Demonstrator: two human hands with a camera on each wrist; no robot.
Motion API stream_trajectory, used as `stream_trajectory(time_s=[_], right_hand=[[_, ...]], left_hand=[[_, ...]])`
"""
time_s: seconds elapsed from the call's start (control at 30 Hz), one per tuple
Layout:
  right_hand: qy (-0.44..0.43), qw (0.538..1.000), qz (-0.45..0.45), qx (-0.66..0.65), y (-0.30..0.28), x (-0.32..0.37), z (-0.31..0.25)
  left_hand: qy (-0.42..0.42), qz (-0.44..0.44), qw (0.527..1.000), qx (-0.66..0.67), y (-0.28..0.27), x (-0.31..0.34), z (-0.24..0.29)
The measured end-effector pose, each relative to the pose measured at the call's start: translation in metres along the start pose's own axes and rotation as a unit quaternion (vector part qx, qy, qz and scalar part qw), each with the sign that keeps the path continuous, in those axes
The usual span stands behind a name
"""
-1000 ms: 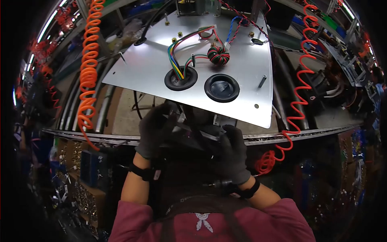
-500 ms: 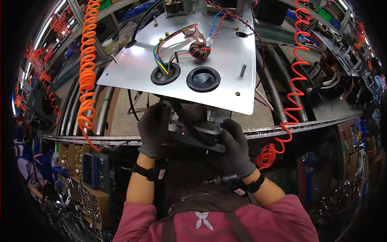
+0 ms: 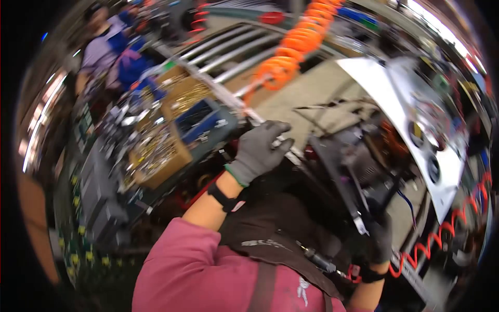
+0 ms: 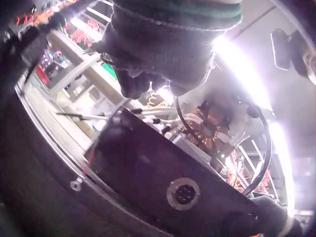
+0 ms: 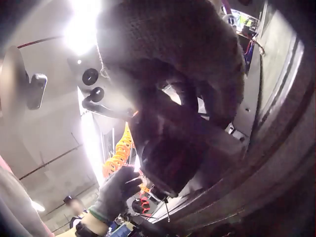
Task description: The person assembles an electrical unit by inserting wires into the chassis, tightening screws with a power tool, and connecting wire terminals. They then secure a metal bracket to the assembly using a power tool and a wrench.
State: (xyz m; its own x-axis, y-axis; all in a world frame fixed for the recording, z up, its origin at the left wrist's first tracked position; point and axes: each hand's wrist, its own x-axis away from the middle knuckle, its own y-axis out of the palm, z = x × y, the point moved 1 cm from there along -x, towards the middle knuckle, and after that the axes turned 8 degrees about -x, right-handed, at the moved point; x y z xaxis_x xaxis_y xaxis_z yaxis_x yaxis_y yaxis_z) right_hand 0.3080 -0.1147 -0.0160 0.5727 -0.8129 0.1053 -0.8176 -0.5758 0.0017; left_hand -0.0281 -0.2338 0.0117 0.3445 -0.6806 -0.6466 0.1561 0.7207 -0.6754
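My left hand [image 3: 258, 152], in a grey glove, is off the assembly at the table's front edge, its fingers loosely bent with nothing seen between them. To its right, a black metal panel [image 4: 143, 163] with a round connector [image 4: 183, 193] fronts the assembly. My gloved right hand [image 3: 381, 240] grips the near end of this panel; its fingers are dark and partly hidden in the right wrist view. Behind the panel stands a copper-wound coil [image 4: 206, 129]. A bright sheet-metal plate [image 3: 382, 86] with black grommets and wires tilts over the assembly.
Left of the table are boxes of small metal parts [image 3: 156, 151] and a blue bin [image 3: 197, 120]. An orange coiled hose [image 3: 296, 47] hangs over the rollers [image 3: 244, 49]. A screwdriver-like power tool [image 3: 318, 259] lies by my right forearm. A person [image 3: 104, 49] is at the far left.
The head view has swung left and blurred. My left hand has left the assembly and moved left toward the parts boxes. My right hand stays at the black panel.
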Motion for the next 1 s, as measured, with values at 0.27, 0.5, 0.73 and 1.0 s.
stream_trajectory(time_s=[0.27,0.5,0.73,1.0], right_hand=[[0.004,0.978,-0.086,0.190,-0.008,-0.014,-0.008],[-0.006,0.980,-0.088,0.181,-0.019,-0.007,-0.001],[-0.018,0.988,-0.014,-0.154,-0.014,0.019,0.021],[0.034,0.997,-0.005,0.072,0.003,0.011,-0.012]], left_hand=[[-0.192,0.062,0.979,-0.039,-0.087,0.065,-0.014],[-0.014,-0.174,0.941,0.289,-0.016,0.044,0.109],[0.034,-0.368,0.863,0.345,0.066,0.035,0.178],[-0.231,-0.095,0.809,0.533,0.043,-0.004,0.094]])
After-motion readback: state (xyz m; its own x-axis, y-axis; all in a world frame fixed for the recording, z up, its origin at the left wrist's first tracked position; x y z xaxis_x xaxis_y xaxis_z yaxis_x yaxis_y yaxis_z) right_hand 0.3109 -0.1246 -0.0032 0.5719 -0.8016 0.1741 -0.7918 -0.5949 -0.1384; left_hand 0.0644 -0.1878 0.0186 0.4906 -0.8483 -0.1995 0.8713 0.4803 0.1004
